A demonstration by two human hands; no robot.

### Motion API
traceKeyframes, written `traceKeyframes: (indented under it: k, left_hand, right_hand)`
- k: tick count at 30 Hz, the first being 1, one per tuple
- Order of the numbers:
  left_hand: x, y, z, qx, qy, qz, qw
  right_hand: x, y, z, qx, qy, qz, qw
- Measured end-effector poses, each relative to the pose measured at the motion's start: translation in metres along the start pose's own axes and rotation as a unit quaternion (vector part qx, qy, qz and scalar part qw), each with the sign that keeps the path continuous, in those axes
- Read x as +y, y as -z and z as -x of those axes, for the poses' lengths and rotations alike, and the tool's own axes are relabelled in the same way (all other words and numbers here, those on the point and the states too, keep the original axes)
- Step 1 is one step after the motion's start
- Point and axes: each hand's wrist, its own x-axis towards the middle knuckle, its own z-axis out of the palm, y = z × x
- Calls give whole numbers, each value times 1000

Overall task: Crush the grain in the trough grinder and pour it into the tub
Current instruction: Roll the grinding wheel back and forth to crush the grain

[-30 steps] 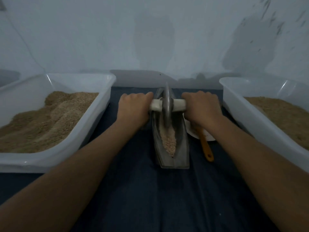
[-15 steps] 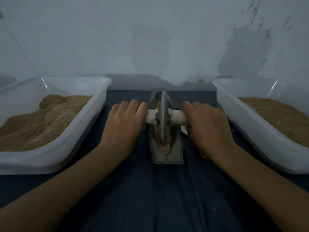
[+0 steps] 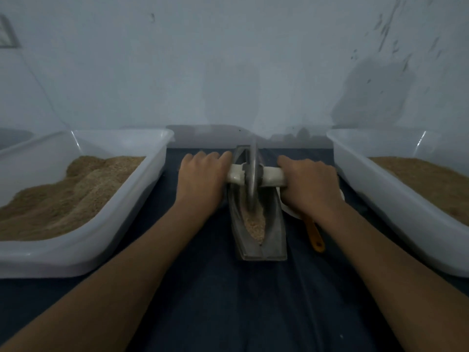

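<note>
Head view, mid-crushing stroke. The left hand (image 3: 200,182) and right hand (image 3: 308,185) are each gripping one end of the pale axle handle (image 3: 271,177), fingers curled over it, and are driving the metal grinding wheel (image 3: 252,177) along the trough grinder (image 3: 261,219), which is lying lengthwise on the dark cloth (image 3: 215,301).

Half a second ago the wheel was sitting near the trough's 6 o'clock end with the hands drawn in toward the body; now it is standing toward the 12 o'clock end, much where it stood a second ago. The person is therefore completing a full back-and-forth pass.

The grain (image 3: 255,224) is lying in the groove on the 6 o'clock side of the wheel, exposed as a pale tan strip (whether it is fully ground cannot be told at this light). It is staying inside the trough, with none visibly spilling onto the cloth.

At 9 o'clock the left tub (image 3: 142,189) is holding a heaped brown mass; at 3 o'clock the right tub (image 3: 375,189) is holding a flatter layer. Which one is receiving the crushed grain cannot be told. An orange-handled scoop (image 3: 314,236) is lying just beside the trough at 4 o'clock, partly under the right wrist.

Judgement: crushing is under way; pouring is not yet begun.
</note>
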Motion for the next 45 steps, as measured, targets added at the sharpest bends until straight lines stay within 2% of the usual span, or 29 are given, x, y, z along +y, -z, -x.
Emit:
traceKeyframes:
  k: [4,8,10,12,15,18,20,22,25,27,30,33,35,37,39,41,43,45]
  left_hand:
    - [-7,25,33,-14,-38,46,998]
    - [-9,33,52,-23,-57,65,996]
    - [-11,26,37,-47,-53,46,996]
    - [-12,16,19,-71,-33,24,997]
    - [-7,1,-2,-55,6,-14,998]
    - [-7,-1,-2,-43,11,17,999]
    - [-11,8,8,-60,-7,56,997]
    - [-16,20,16,-92,-35,77,992]
    - [-18,40,20,-128,-50,73,988]
    - [-16,43,18,-140,-48,60,987]
    - [-14,31,13,-139,-16,56,989]
    - [-9,16,2,-87,10,19,996]
    - [-5,9,-4,-46,3,-20,999]
    - [-5,9,-6,-42,-6,-21,999]
    - [-9,16,-3,-86,-9,13,996]
    - [-15,32,5,-163,-19,61,985]
    - [-20,50,13,-232,-41,106,966]
    - [-23,59,16,-260,-67,122,955]
  right_hand:
    - [-5,41,8,-108,27,-43,993]
    - [-3,58,8,-174,57,-27,983]
    - [-5,48,2,-150,40,-26,988]
    - [-9,32,-5,-83,40,-2,996]
    - [-8,13,-14,-15,35,28,999]
    - [-6,10,-12,12,50,28,998]
    - [-3,20,-6,-14,72,6,997]
    - [2,35,0,-78,89,-12,993]
    - [6,57,9,-169,90,-21,981]
    - [5,58,12,-183,81,-30,979]
    - [1,44,2,-137,76,-19,987]
    - [-3,22,-11,-59,57,12,997]
    - [-3,12,-13,-17,40,11,999]
    - [-1,11,-12,-13,43,7,999]
    - [3,19,-10,-49,75,-3,996]
    - [6,36,-6,-119,104,-19,987]
    - [8,54,1,-171,110,-40,978]
    - [7,62,9,-190,100,-51,975]
